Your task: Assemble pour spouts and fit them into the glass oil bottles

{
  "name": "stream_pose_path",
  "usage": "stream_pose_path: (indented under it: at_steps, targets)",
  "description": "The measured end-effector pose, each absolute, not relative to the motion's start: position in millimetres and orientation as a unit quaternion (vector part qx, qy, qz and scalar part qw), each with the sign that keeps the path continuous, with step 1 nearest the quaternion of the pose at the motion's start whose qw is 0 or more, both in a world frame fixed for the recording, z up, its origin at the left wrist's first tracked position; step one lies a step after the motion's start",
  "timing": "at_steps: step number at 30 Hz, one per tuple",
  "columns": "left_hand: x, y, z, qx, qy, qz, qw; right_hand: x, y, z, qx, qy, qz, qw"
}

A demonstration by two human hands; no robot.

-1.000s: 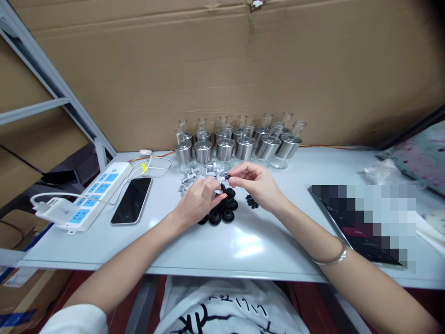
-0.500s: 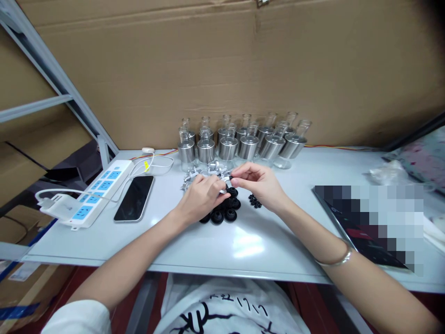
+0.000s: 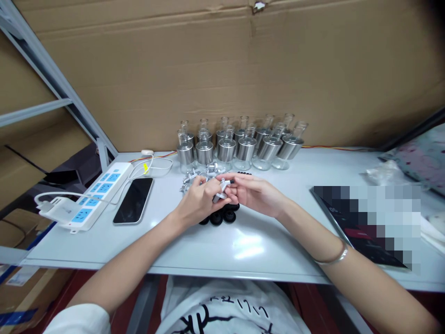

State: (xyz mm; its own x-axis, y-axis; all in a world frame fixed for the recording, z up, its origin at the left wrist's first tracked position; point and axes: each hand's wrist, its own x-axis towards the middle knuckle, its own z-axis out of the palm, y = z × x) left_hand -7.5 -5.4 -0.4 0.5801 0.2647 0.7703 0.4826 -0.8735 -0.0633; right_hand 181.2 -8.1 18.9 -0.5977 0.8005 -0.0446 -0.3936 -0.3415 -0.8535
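Observation:
Between my hands, above the middle of the table, is a small grey plastic pourer spout [image 3: 221,191] with a short black tip [image 3: 232,181]. My left hand [image 3: 198,200] is closed around the spout's left side. From the right, the curled fingers of my right hand [image 3: 260,195] close on the black-tipped end. Beyond my left hand lies a pile of similar grey spouts [image 3: 190,176]. Round black ribbed stoppers [image 3: 216,218] sit under my hands, partly covered. A few tiny black pieces [image 3: 244,173] peek out beyond my right hand.
Two rows of glass bottles with metal sleeves [image 3: 226,150] stand along the cardboard wall [image 3: 222,69]. At left are a phone [image 3: 134,201], a power strip [image 3: 102,192] and a white cable [image 3: 163,161]. A dark flat item [image 3: 342,222], partly pixelated, and crumpled plastic [image 3: 382,174] lie at right.
My right hand has turned its palm more upward and its fingers now curl around the spout's tip. The spout shows more clearly. My right hand now covers most of the tiny black pieces.

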Motion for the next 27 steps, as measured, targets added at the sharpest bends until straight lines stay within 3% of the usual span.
stream_pose_path:
  at_steps: [15, 27]
  targets:
    - [-6.8, -1.6, -2.0, -0.869, -0.181, -0.432, 0.159, 183.1, -7.7, 14.6, -0.191, -0.407, 0.819, 0.357]
    - [-10.6, -1.6, 0.3, -0.885, -0.177, -0.417, 0.106, 178.4, -10.7, 13.6, -0.217, -0.451, 0.777, 0.381]
